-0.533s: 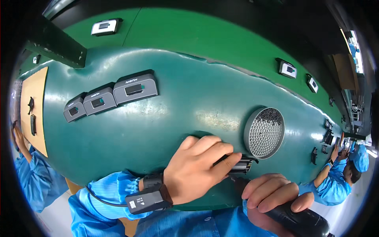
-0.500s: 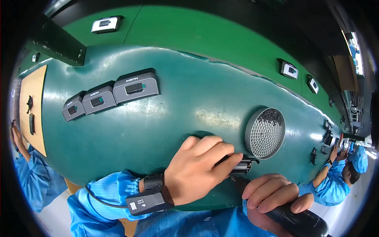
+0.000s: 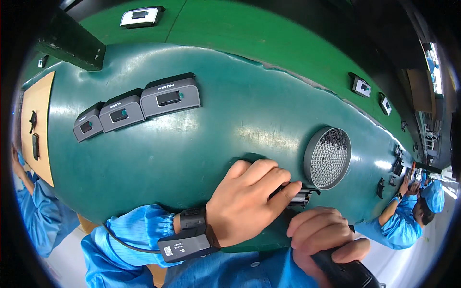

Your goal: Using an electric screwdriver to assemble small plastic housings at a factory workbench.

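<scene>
Near the table's front edge my left hand point(image 3: 252, 199) is closed on a small black plastic part point(image 3: 301, 197). The thumb and index finger press on its left end, and much of it is hidden under the hand. My right hand point(image 3: 319, 235), just right of and below the part, is wrapped round the dark handle of an electric screwdriver point(image 3: 343, 269). The fingers and shadow mostly hide its tip, so I cannot tell whether it touches the part. Beyond the part stands a round, dimpled metal tray point(image 3: 329, 168) with small dark screws point(image 3: 333, 138) heaped at its far side.
Several grey housings, such as the largest one point(image 3: 170, 99), stand in a row at the far left. A green conveyor belt point(image 3: 249, 38) behind the table carries white-fronted units point(image 3: 139, 17). A tan board point(image 3: 38, 103) lies left. Co-workers point(image 3: 408, 216) sit at both sides.
My right hand has shifted slightly left, and the screwdriver's handle has swung down and left. My left hand keeps its hold on the black part. The whole view has shifted a little.
</scene>
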